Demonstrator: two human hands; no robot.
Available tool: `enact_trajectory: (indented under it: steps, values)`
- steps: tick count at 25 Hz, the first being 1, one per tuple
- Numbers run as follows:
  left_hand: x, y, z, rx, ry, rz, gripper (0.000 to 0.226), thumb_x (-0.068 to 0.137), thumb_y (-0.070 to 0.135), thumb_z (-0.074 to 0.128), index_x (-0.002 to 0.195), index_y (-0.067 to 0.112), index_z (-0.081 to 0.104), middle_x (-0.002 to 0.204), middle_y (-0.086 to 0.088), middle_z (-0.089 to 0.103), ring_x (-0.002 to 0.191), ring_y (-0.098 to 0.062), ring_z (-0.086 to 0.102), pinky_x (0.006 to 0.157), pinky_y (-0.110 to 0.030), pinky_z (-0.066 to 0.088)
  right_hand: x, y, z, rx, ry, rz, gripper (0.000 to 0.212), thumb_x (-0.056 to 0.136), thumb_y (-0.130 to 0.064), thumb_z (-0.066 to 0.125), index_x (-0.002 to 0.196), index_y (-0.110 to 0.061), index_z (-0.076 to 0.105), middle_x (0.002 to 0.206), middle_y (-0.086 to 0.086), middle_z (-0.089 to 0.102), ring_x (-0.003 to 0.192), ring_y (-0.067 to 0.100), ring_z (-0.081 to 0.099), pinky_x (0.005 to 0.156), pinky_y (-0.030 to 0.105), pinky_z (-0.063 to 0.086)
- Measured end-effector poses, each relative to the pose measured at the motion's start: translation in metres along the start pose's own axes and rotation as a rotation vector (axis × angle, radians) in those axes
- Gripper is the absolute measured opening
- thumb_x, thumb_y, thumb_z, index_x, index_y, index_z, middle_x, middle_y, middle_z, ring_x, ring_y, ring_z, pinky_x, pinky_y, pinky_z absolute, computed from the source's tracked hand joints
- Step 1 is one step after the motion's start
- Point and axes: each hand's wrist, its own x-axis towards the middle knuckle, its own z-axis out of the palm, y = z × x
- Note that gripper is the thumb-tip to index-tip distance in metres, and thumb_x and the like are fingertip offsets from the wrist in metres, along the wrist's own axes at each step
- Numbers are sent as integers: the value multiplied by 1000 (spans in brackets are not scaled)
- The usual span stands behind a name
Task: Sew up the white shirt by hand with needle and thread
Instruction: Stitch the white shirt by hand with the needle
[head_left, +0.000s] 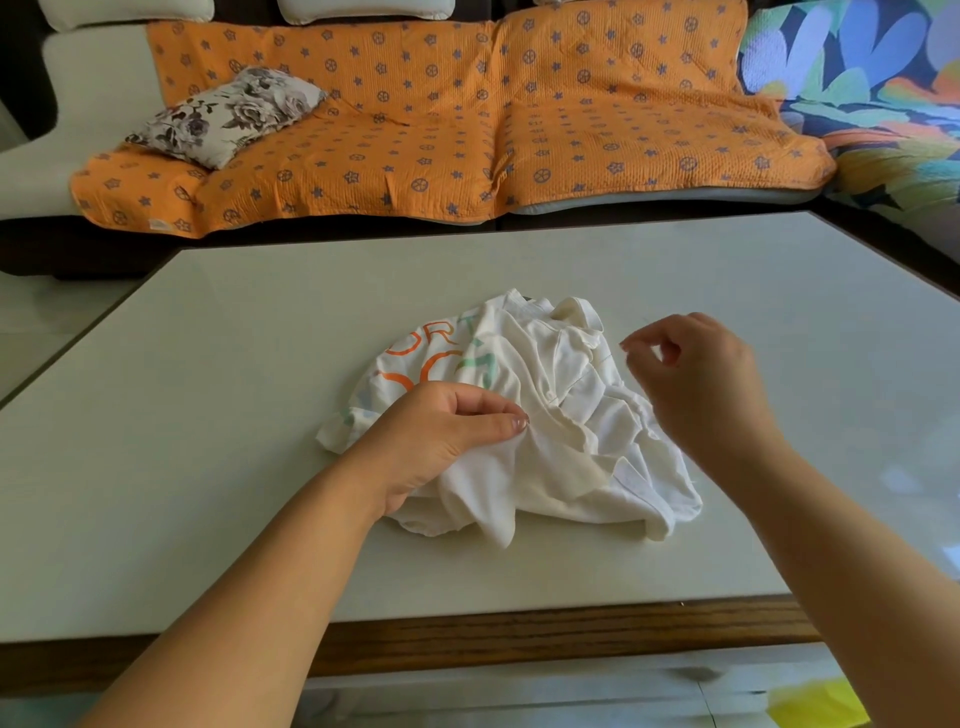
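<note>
**Both hands at the shirt, mid-worktop**

Here we are, looking down over two bare forearms at the shirt (545, 415). It lies in a crumpled white heap in the middle of the pale worktop (208, 415), a little nearer the front edge than the back. Orange and green lettering shows on its left side, the collar is bunched at the far end, and one small button sits on the placket near the centre.

The left hand (441, 431) is down on the near left part of the heap. Its fingers are curled and the thumb (511, 421) is pressed against them, with a fold of the white cloth gathered in the grip. The wrist lies across the shirt's lower left edge.

The right hand (696, 379) is over the shirt's right side, held clear of the cloth. The thumb and forefinger (631, 345) are closed tip to tip, pointing left toward the collar, and the other fingers are curled in behind them. Whatever is between those tips is too fine to make out; I cannot see a needle or a thread here.

Along the front the worktop has a wood rim (519, 639). Behind it stands a sofa (67, 67) under an orange throw (415, 130) printed with blue stars, and a floral cushion (228, 114) leans at its left end.
</note>
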Motion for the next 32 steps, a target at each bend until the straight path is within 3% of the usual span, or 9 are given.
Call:
enact_trajectory:
  steps: [2, 6, 10, 15, 18, 20, 23, 27, 32]
  values:
    - [-1, 0, 0, -1, -1, -1, 8, 84, 17, 72, 83, 24, 76, 82, 11, 74, 83, 3, 66, 82, -17, 44, 3, 5, 1, -112, -113, 28, 24, 95, -18, 51, 95, -10, 73, 93, 3, 62, 78, 18, 55, 67, 30, 42]
    - [-1, 0, -1, -2, -10, 1, 6, 84, 18, 73, 84, 23, 77, 85, 9, 75, 86, 1, 66, 85, -18, 45, -11, -11, 3, 0, -264, -126, 28, 96, -14, 49, 109, -23, 73, 85, -9, 53, 66, 4, 50, 59, 11, 38]
    - [-1, 0, -1, 7, -16, 10, 5, 82, 21, 74, 85, 23, 77, 89, 6, 76, 90, -1, 67, 88, -19, 45, -25, -20, 5, 107, -512, -181, 18, 91, -26, 61, 98, -38, 73, 73, -8, 47, 63, 0, 47, 62, 15, 34]
    - [-2, 0, -1, 0, -13, 11, 7, 83, 18, 73, 83, 24, 77, 84, 8, 75, 84, 1, 67, 81, -14, 45, -26, -17, 11, 115, -422, -213, 13, 88, -22, 66, 78, -29, 71, 67, -9, 46, 62, 0, 46, 59, 14, 34]
    - [-2, 1, -1, -6, -15, 3, 9, 83, 16, 74, 80, 24, 77, 84, 9, 75, 84, 1, 67, 82, -16, 45, -13, -9, 7, 30, -182, -146, 12, 88, -17, 63, 83, -21, 72, 72, -9, 51, 63, 4, 48, 56, 12, 35]
    - [-2, 0, -1, 1, -11, 3, 10, 83, 15, 73, 80, 25, 77, 81, 11, 75, 82, 3, 66, 81, -16, 45, -2, -1, 1, -40, -50, -12, 15, 91, -18, 58, 89, -15, 73, 79, -4, 55, 66, 10, 49, 58, 21, 36]
    - [-3, 0, -1, 3, -13, 1, 9, 84, 15, 73, 81, 24, 76, 80, 11, 74, 82, 3, 66, 82, -18, 44, 5, 7, 1, -174, -191, 62, 25, 94, -16, 50, 93, -8, 73, 92, 9, 67, 79, 25, 58, 65, 35, 45]
    - [-2, 1, -1, 7, -12, 4, 9, 83, 16, 74, 81, 24, 77, 82, 11, 75, 83, 4, 66, 81, -15, 44, -10, -9, 3, -63, -307, -89, 27, 96, -17, 48, 103, -24, 73, 90, -7, 58, 71, 3, 53, 61, 11, 37]
    - [-3, 1, -1, 5, -20, 13, 8, 84, 16, 73, 83, 23, 77, 84, 8, 75, 83, 3, 66, 75, -8, 47, -28, -20, 2, 119, -521, -183, 15, 90, -27, 63, 91, -37, 74, 68, -10, 45, 61, -1, 46, 61, 16, 33]
